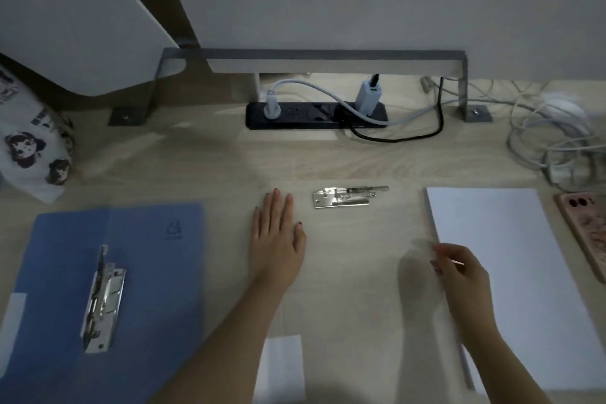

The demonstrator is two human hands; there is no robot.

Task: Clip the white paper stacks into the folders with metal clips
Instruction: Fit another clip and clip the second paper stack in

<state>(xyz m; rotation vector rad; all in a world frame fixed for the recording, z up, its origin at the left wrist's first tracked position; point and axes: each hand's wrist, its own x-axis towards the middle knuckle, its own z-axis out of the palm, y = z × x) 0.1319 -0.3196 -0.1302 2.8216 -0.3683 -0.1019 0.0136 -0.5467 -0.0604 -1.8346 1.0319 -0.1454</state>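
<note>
Paper stack point(511, 279) is lying on the counter point(354, 256) at the right, where the right hand point(459, 269) is pinching its left edge with fingers narrowed. Left hand point(277, 239) is resting flat, fingers spread, beside a loose metal clip point(344, 197). Blue folder point(108, 289) is lying open at the left, showing its own clip point(103, 300).

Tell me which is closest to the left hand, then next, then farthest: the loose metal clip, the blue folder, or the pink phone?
From the left hand:
1. Loose metal clip, just right of it.
2. Blue folder, to its left.
3. Pink phone, far right edge.
</note>
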